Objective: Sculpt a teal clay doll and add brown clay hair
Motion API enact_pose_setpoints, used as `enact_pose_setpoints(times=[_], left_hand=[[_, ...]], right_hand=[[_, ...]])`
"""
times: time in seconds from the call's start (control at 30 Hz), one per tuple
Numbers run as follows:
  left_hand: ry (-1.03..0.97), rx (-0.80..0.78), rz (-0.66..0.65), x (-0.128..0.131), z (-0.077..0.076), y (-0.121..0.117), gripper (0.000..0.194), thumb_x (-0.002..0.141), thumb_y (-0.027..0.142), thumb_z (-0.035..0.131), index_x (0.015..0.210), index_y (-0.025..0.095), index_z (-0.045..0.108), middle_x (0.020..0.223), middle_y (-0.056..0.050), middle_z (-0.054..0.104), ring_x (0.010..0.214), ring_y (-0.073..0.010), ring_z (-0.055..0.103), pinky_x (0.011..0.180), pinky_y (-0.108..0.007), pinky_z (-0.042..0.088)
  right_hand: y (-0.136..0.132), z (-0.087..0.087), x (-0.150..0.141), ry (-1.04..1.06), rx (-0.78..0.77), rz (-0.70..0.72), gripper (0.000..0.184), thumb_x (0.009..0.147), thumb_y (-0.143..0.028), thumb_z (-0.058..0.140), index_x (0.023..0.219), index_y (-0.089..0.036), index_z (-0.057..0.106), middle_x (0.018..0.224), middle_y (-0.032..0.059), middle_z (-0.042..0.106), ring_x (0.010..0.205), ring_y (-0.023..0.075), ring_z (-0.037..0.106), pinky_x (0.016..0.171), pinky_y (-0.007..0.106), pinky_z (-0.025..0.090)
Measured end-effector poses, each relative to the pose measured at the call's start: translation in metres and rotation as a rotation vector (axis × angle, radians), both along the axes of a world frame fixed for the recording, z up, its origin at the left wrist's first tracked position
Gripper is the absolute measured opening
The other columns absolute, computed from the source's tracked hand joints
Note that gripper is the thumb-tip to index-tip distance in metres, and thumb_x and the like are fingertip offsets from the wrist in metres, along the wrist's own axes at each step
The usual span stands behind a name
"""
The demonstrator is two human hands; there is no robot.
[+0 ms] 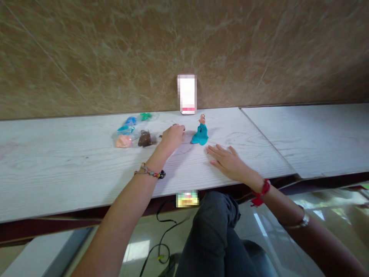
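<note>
A small clay figure (pixel 201 132) in a teal dress stands upright on the white table, with a peach upper body and a bit of brown at the head. My left hand (pixel 173 135) is just left of it, apart from it, with fingers curled together; a small dark bit shows at the fingertips, but what they hold is hidden. Flat on the tabletop, to the right of the figure, my right hand (pixel 227 159) has its fingers spread and holds nothing. Left of my left hand lies a bag of brown clay (pixel 145 138).
Bags of peach clay (pixel 123 141), teal clay (pixel 125 129), blue clay (pixel 131 120) and green clay (pixel 145 116) lie at the left. A phone (pixel 187 94) leans on the marbled wall. Another blurred screen (pixel 187 199) sits by the table's front edge, above a black cable (pixel 161 246).
</note>
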State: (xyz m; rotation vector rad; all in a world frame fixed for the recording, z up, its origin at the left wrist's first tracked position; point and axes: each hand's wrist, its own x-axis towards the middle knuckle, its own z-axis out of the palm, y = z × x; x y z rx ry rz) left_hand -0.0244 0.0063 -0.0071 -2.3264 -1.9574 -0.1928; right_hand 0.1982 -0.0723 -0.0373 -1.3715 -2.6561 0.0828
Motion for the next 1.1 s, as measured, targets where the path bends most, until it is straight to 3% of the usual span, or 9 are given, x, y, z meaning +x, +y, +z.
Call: enact_pose_setpoints(times=[0.77, 0.97, 1.1], left_hand=[[0.002, -0.014, 0.006, 0.000, 0.001, 0.001, 0.031, 0.083, 0.024, 0.032, 0.099, 0.016, 0.058, 0.099, -0.011, 0.060, 0.092, -0.0234, 0.057, 0.071, -0.034, 0.046], [-0.007, -0.010, 0.010, -0.002, 0.002, 0.002, 0.032, 0.083, 0.023, 0.033, 0.102, 0.016, 0.058, 0.102, -0.012, 0.060, 0.094, -0.0241, 0.056, 0.073, -0.035, 0.046], [-0.007, -0.018, 0.008, -0.002, 0.002, 0.001, 0.032, 0.083, 0.023, 0.033, 0.101, 0.016, 0.058, 0.101, -0.012, 0.060, 0.094, -0.0251, 0.056, 0.072, -0.036, 0.047]], right_hand=[[-0.004, 0.001, -0.009, 0.016, 0.013, 0.042, 0.046, 0.091, -0.038, 0.020, 0.133, -0.024, 0.032, 0.139, 0.0048, 0.034, 0.128, 0.0243, 0.030, 0.098, 0.059, 0.025], [-0.012, 0.001, -0.002, 0.008, 0.006, 0.077, 0.046, 0.091, -0.037, 0.021, 0.135, -0.027, 0.026, 0.139, 0.0031, 0.034, 0.128, 0.0220, 0.030, 0.099, 0.054, 0.027], [-0.005, 0.001, -0.009, 0.011, 0.002, 0.066, 0.046, 0.091, -0.038, 0.020, 0.134, -0.025, 0.030, 0.140, 0.0033, 0.032, 0.129, 0.0246, 0.028, 0.098, 0.060, 0.024]])
